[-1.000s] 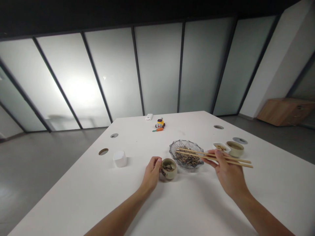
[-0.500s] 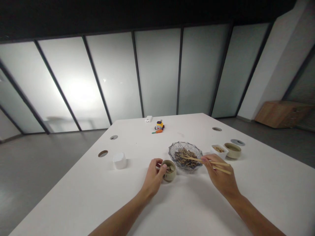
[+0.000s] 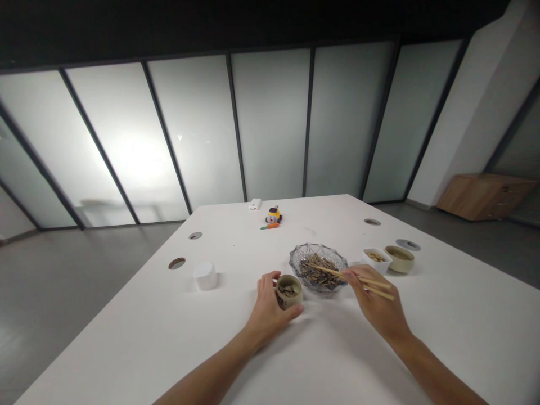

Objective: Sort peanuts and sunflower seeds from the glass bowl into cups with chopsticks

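My left hand (image 3: 270,304) is wrapped round a small beige-green ceramic cup (image 3: 298,291), thumb along its near side and fingers at its left. Several dry, flat brownish pieces (image 3: 288,291) lie inside the cup. A pair of wooden chopsticks (image 3: 377,283) is held in my right hand (image 3: 377,304). Their tips reach into a scalloped clear glass bowl (image 3: 296,263), just right of and beyond the cup. It holds a heap of thin, striped dark and tan pieces (image 3: 323,271) that look like sunflower seeds. Whether the tips pinch one cannot be made out.
Beyond my right hand stand a white square bowl (image 3: 386,266) of pale nuts and a second beige-green cup (image 3: 400,260). A white lidded container (image 3: 205,276) sits at left. Farther back are a yellow toy vehicle (image 3: 274,214), a toy carrot (image 3: 272,226) and a white case (image 3: 255,204).
My left thumb has moved from the cup's rim down to its near side, and the hand now wraps round it. The chopstick tips have shifted slightly left in the glass bowl.
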A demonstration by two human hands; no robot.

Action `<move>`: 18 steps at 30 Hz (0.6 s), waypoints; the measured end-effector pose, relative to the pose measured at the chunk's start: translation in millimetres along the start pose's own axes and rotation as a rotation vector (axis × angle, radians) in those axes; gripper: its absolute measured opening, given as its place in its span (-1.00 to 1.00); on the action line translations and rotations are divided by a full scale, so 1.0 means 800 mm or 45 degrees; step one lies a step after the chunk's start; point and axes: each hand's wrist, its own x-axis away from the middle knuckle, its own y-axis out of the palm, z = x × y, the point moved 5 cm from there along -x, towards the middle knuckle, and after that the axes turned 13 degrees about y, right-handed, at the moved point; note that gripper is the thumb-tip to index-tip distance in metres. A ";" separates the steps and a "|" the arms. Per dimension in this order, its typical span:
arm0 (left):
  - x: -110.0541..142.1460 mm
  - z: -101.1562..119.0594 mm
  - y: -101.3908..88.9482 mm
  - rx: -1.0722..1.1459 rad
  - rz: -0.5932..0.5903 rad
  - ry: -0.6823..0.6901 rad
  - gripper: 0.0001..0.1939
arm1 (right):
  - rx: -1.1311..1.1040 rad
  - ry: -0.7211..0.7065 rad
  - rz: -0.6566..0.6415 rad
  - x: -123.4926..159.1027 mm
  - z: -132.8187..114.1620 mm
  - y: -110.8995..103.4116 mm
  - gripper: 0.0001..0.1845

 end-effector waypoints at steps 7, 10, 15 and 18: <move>-0.001 -0.004 0.001 -0.012 0.017 0.015 -0.29 | 0.000 0.012 -0.016 0.001 0.000 0.000 -0.73; 0.000 -0.006 0.002 -0.012 0.012 0.002 -0.30 | -0.004 0.017 0.019 0.000 0.001 -0.004 -0.68; 0.001 -0.006 0.002 -0.024 0.018 -0.004 -0.29 | -0.222 0.301 0.115 -0.006 0.022 -0.011 -0.52; 0.002 -0.006 0.002 -0.018 0.016 -0.016 -0.28 | -0.626 0.553 0.081 -0.007 0.033 -0.003 -0.52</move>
